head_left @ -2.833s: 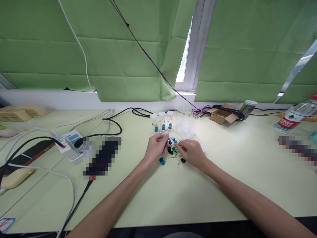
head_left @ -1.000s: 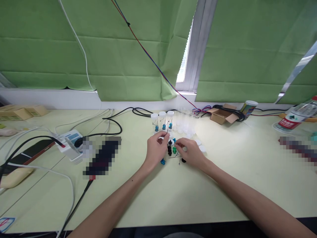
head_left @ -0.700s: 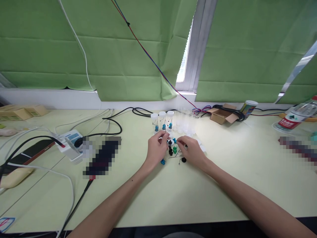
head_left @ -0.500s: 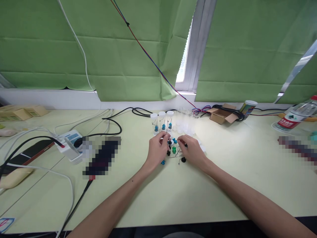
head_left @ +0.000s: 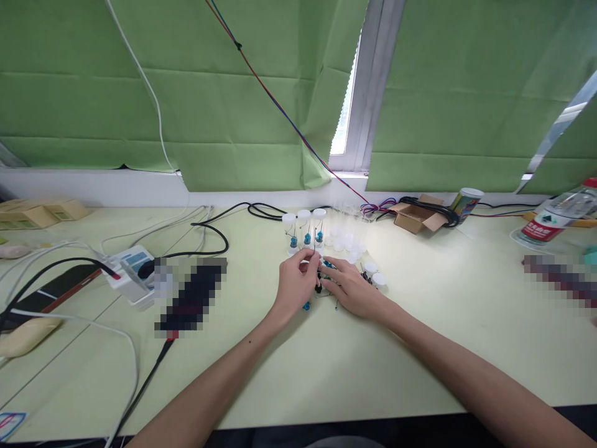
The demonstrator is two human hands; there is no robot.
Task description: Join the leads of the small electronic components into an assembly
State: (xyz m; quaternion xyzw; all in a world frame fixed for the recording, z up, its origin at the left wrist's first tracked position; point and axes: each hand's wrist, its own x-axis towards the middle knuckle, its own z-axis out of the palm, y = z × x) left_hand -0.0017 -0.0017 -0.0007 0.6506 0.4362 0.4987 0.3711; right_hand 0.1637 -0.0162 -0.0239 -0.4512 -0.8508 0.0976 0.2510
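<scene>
In the head view, the left hand (head_left: 295,283) was held near the middle of the table (head_left: 298,367), its fingers curled narrow and pinched on a small white cap (head_left: 305,262). The right hand (head_left: 353,287) was laid flat just beside it, fingers spread over a scatter of small parts (head_left: 318,289); whether anything was gripped under them could not be told. A blue part (head_left: 306,305) was seen on the table just below the left hand. Three capped vials (head_left: 304,230) with blue contents were stood upright just behind the hands, toward the far edge, with empty clear vials (head_left: 345,235) beside them. Two white caps (head_left: 374,274) were left to the right of the right hand. A cardboard box (head_left: 416,216) was set near the far edge.
</scene>
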